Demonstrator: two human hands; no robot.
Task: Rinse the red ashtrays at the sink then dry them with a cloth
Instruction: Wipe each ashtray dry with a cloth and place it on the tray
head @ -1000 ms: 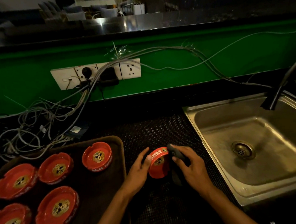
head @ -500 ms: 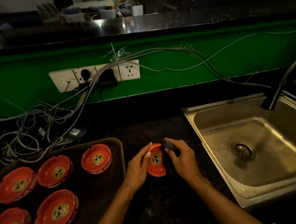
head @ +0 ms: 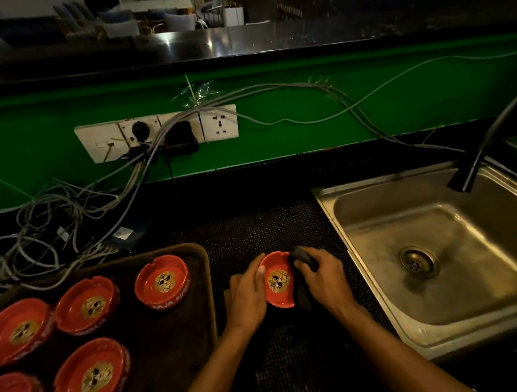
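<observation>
A red ashtray with a gold emblem is held over the black mesh mat, its inside facing up toward me. My left hand grips its left rim. My right hand presses a dark cloth against the ashtray's right edge. Several more red ashtrays lie face up on the brown tray at the left. The steel sink is to the right, dry-looking, with the black tap above it.
A tangle of grey cables lies at the back left under a white socket strip on the green wall. A black mesh mat covers the counter between tray and sink.
The ashtray has tipped from standing on edge to lying with its inside up. My right hand with the cloth has moved from its rim onto its right side.
</observation>
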